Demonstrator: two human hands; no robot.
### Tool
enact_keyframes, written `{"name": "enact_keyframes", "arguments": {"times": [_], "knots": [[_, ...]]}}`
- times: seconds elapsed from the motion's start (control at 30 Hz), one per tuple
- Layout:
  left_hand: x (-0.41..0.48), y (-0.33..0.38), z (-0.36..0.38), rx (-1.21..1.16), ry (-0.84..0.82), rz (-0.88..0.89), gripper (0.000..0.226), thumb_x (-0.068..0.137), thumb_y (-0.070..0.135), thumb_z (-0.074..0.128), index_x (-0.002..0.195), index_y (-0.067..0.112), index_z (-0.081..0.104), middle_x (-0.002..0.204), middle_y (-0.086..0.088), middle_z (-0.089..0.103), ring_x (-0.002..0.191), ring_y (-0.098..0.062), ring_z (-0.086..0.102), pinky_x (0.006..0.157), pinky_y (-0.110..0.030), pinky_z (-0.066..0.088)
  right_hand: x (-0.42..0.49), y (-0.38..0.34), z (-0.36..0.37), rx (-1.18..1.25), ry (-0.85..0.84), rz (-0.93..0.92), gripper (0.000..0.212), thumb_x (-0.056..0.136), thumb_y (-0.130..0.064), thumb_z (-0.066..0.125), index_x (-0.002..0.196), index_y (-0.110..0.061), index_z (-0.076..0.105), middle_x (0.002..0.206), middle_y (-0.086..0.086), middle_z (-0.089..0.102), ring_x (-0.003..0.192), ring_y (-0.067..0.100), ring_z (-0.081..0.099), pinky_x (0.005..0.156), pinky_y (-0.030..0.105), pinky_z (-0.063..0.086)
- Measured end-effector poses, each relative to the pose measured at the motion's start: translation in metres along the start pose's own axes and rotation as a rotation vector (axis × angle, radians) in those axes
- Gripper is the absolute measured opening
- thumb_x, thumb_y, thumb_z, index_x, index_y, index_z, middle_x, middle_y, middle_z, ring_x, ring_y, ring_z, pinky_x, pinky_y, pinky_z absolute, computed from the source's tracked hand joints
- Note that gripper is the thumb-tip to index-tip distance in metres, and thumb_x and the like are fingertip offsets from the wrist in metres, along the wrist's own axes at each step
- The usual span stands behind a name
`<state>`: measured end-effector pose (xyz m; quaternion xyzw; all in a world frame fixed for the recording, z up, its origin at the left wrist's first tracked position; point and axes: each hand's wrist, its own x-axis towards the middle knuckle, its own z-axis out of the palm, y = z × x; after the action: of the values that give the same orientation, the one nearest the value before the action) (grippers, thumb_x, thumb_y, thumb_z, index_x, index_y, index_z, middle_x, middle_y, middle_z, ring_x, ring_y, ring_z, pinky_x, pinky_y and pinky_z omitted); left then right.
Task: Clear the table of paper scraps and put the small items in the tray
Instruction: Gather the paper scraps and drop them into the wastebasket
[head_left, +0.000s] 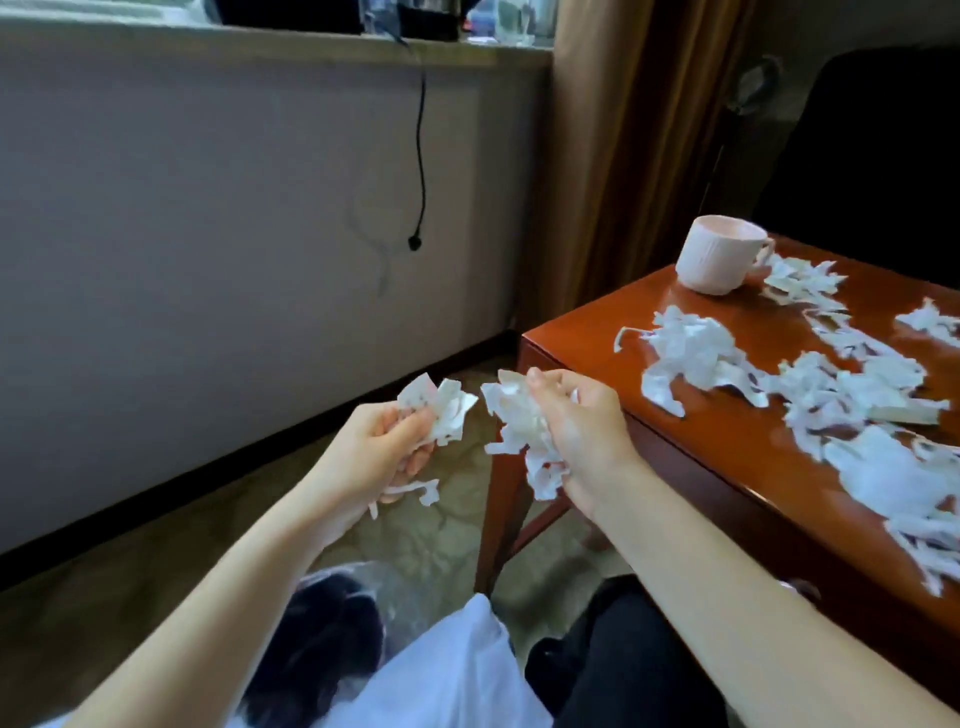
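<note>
My left hand (387, 441) is closed around a bunch of white paper scraps (447, 410), held over the floor left of the table. My right hand (576, 426) grips another bunch of paper scraps (519, 431) just off the table's left corner. Many more torn white paper scraps (691, 358) lie spread over the glossy red-brown wooden table (587, 322) on the right. A pale pink mug (719, 254) stands near the table's far left corner. No tray is visible.
Below my hands, near my lap, sits a dark bin lined with a clear plastic bag (332, 639). A black cable (421, 156) hangs down the grey wall. A brown curtain (623, 130) and a dark chair (872, 156) stand behind the table.
</note>
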<state>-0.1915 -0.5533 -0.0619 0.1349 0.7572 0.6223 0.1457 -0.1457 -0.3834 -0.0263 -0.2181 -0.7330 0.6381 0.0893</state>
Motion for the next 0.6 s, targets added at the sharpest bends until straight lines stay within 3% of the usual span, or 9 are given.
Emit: {"name": "enact_keyframes", "arguments": {"times": [0.1, 0.23, 0.4, 0.6], "knots": [[-0.009, -0.046, -0.027, -0.025, 0.058, -0.101, 0.037, 0.098, 0.02, 0.044, 0.065, 0.004, 0.048, 0.055, -0.007, 0.037, 0.038, -0.008, 0.024, 0.038, -0.016, 0.021, 0.01, 0.031, 0.04, 0.014, -0.08, 0.093, 0.024, 0.094, -0.027, 0.054, 0.077, -0.012, 0.059, 0.077, 0.01, 0.049, 0.053, 0.014, 0.041, 0.035, 0.018, 0.029], [-0.022, -0.105, -0.053, -0.161, 0.171, -0.234, 0.038, 0.099, 0.02, 0.043, 0.064, 0.006, 0.046, 0.05, -0.001, 0.034, 0.04, -0.008, 0.021, 0.039, -0.018, 0.016, 0.021, 0.074, 0.089, -0.06, -0.148, 0.197, 0.027, 0.094, -0.028, 0.054, 0.071, -0.015, 0.058, 0.078, 0.009, 0.054, 0.055, 0.014, 0.043, 0.031, 0.015, 0.027], [-0.028, -0.178, -0.076, -0.245, 0.274, -0.397, 0.042, 0.098, 0.022, 0.044, 0.06, 0.008, 0.04, 0.047, 0.002, 0.028, 0.038, -0.009, 0.017, 0.041, -0.02, 0.015, 0.029, 0.122, 0.15, -0.115, -0.239, 0.317, 0.034, 0.094, -0.029, 0.054, 0.062, -0.017, 0.051, 0.064, 0.001, 0.043, 0.054, 0.017, 0.035, 0.043, 0.022, 0.026], [-0.025, -0.255, -0.091, -0.249, 0.434, -0.604, 0.04, 0.094, 0.02, 0.043, 0.055, 0.011, 0.041, 0.042, 0.006, 0.034, 0.037, -0.009, 0.024, 0.044, -0.022, 0.019, 0.034, 0.176, 0.213, -0.169, -0.282, 0.442, 0.032, 0.093, -0.028, 0.053, 0.064, -0.016, 0.048, 0.061, 0.0, 0.035, 0.063, 0.022, 0.037, 0.045, 0.024, 0.028]]}}
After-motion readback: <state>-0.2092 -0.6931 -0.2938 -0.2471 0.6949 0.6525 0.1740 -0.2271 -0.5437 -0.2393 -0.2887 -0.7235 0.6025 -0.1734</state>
